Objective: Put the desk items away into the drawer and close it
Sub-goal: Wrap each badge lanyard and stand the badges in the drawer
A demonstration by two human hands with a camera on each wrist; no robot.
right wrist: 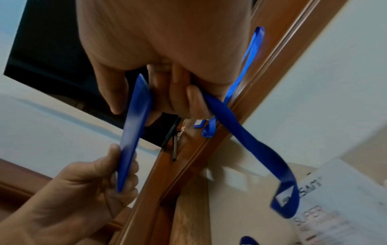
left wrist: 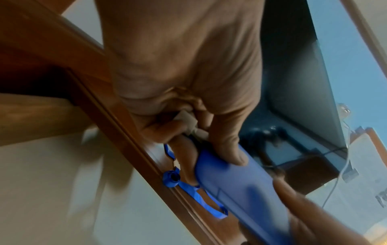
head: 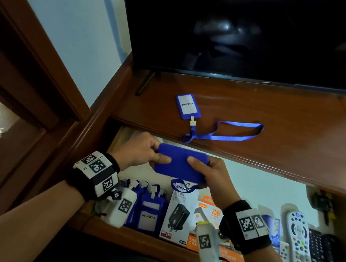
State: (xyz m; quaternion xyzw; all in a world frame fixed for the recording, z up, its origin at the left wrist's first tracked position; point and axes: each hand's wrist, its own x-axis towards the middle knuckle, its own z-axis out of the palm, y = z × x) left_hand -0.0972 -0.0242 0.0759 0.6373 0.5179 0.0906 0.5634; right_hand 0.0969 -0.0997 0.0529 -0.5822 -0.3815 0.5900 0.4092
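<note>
A blue card holder (head: 179, 164) is held back-side up over the open drawer (head: 147, 244). My left hand (head: 159, 154) grips its left end near the white clip (left wrist: 189, 123). The right hand (head: 197, 164) pinches its right end, thumb on top. In the right wrist view the holder (right wrist: 130, 140) shows edge-on, and its blue lanyard (right wrist: 251, 145) runs from under my curled right fingers and hangs in a loop (head: 184, 184). A second blue badge holder (head: 187, 106), labelled PELAWAT, lies on the desk top (head: 279, 123) with its lanyard (head: 234, 134) spread to the right.
The drawer holds several blue badge holders (head: 148, 211), charger boxes (head: 178, 216), an orange box (head: 209, 213) and remotes (head: 300, 244) at the right. A dark television (head: 248, 30) stands at the back of the desk. A wooden door frame (head: 32, 66) is at the left.
</note>
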